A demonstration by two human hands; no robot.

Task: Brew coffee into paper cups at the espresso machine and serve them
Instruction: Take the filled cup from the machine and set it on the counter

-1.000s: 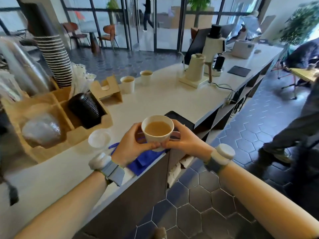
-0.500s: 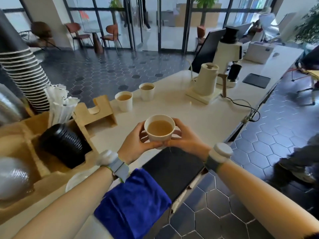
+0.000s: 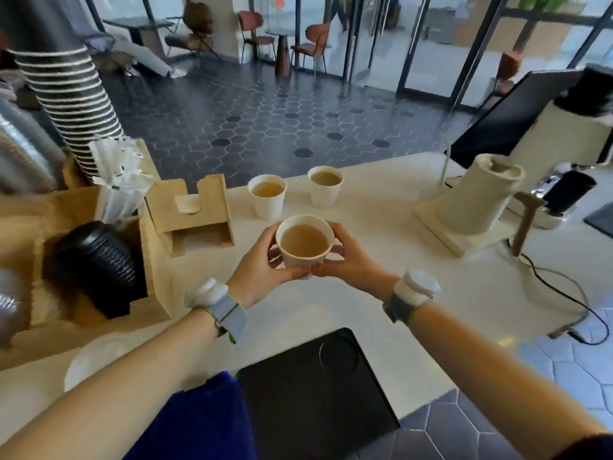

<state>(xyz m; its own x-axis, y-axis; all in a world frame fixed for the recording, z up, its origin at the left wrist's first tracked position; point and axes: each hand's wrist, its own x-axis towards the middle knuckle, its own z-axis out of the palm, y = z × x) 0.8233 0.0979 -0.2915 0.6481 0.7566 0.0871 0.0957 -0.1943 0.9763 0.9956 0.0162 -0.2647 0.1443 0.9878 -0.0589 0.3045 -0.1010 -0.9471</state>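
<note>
A filled paper cup (image 3: 304, 245) is held upright above the white counter (image 3: 381, 293), clasped from both sides: the left hand (image 3: 262, 265) is wrapped around its left wall and the right hand (image 3: 348, 262) around its right, fingers closed on the cup. Two other filled cups (image 3: 268, 200) (image 3: 325, 190) are seen standing farther out on the counter, just beyond the held one and side by side near the far edge. Judging by this, a short forward carry is called for, with bare counter nearest ahead of the right hand.
</note>
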